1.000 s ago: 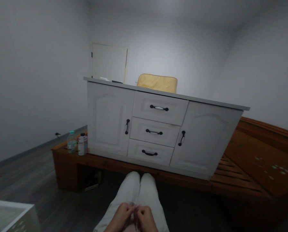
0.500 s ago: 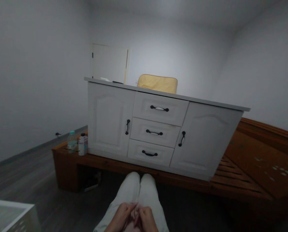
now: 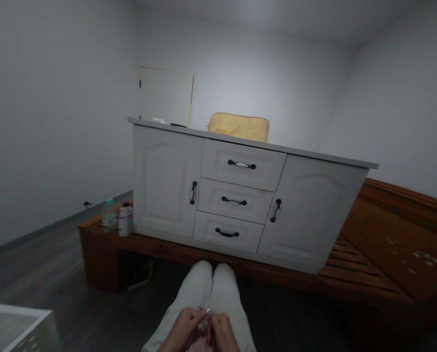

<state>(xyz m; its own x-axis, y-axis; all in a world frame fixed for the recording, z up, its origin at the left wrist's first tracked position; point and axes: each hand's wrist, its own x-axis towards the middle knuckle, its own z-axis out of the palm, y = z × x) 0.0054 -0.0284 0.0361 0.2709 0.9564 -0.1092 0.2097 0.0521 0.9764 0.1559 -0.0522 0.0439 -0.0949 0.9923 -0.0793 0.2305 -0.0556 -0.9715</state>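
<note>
Where two hands (image 3: 204, 332) meet, three drawers (image 3: 236, 200), two bottles (image 3: 118, 217)

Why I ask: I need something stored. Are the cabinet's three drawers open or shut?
Shut. All three drawers sit flush with the white cabinet front, no gaps showing, and both doors are closed too.

No lettering is legible, even on the bottles (image 3: 125, 219).
</note>
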